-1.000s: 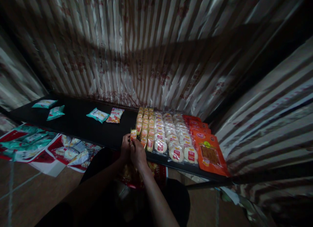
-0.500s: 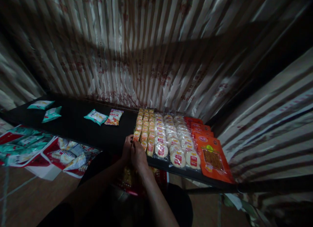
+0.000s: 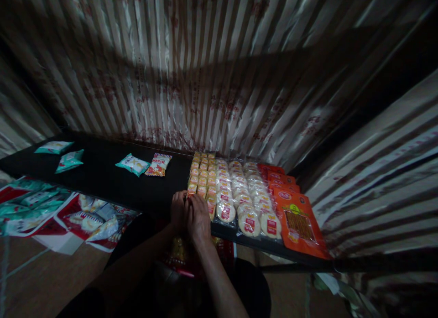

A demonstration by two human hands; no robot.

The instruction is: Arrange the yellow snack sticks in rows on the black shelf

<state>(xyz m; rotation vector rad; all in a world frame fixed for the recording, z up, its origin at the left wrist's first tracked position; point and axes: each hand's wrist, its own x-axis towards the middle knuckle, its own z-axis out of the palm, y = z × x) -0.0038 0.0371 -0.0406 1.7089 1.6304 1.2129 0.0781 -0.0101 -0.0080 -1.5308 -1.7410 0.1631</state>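
In the head view, a dark shelf (image 3: 102,183) runs left to right before the person. Toward its right end the rows look largely built: three rows of small yellow packets (image 3: 202,176) run from the back edge toward the front, then rows of clear-wrapped round crackers (image 3: 225,211) reach the front edge, then overlapping orange packs (image 3: 297,217) lead to the front right corner. The left hand (image 3: 178,211) and right hand (image 3: 199,215) meet at the front edge, by the near end of the leftmost yellow row. Their grip looks narrow, fingers bent and close together, but they cover what lies between, so I cannot tell whether a packet is held or only touched. That near end seems the one row end in work. Toward the left end, three teal packets (image 3: 132,164) and one orange-and-white packet (image 3: 158,164) lie loose, in no row. More stock seems left below the front edge: a red bag of teal packets (image 3: 48,226), a red bag of pale packets (image 3: 65,213) beside it, and a red bag with yellowish contents (image 3: 226,250) by the person's knees, too dark to count
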